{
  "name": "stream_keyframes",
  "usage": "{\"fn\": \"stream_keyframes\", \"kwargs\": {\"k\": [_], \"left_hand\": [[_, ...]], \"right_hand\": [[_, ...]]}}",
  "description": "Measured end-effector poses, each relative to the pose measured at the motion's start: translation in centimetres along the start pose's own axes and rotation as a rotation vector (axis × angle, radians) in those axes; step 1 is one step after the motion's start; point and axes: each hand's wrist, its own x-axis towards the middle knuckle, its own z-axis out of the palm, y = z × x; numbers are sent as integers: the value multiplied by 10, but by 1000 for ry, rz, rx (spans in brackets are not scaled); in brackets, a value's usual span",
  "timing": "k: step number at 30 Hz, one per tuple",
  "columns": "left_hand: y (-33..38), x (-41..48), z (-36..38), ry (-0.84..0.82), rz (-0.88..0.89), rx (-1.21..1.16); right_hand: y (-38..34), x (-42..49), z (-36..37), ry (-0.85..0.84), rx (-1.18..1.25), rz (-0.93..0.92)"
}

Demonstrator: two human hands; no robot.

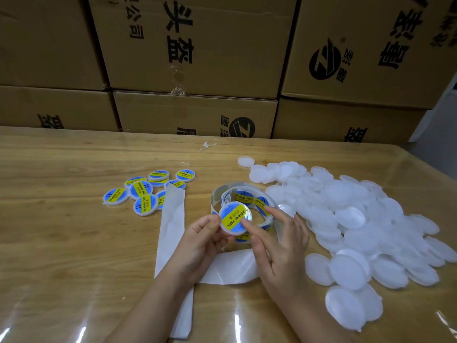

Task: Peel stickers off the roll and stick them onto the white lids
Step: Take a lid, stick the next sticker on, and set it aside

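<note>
My left hand (200, 241) holds a white lid (235, 219) by its rim, just above the table. A blue and yellow sticker covers the lid's top. My right hand (279, 246) presses its index finger on the sticker, the other fingers spread. Right behind the lid lies the loose sticker roll (249, 198), with blue and yellow stickers showing on its coils. A large heap of plain white lids (346, 219) spreads over the right of the table. Several stickered lids (146, 191) lie in a group at the left.
A long strip of bare white backing paper (173, 219) runs from the stickered lids down under my arms. Stacked cardboard boxes (193, 65) wall off the back of the glossy wooden table (61, 231). A paper scrap (206, 145) lies near the back edge.
</note>
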Motion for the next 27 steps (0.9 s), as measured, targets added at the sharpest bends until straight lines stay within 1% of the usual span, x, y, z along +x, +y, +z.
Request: {"fn": "stream_keyframes", "kwargs": {"k": [4,8,16,20,23,27], "left_hand": [[-1,0,2,-34,-15,-8],[-2,-1,4,-56,-43,18],[-3,-4,5,-125,-62,79],[-4,-3,4,-90,-50,72],[-2,-3,4,-84,-25,41],[-1,-1,2,-29,-21,35]], "right_hand": [[1,-1,2,28,2,31],[0,1,1,14,17,58],[-12,2,-4,-141,53,23],[-16,1,-3,-168,63,-28],[-16,1,-3,-136,83,-50],[-11,1,-4,-98,92,-63]]}}
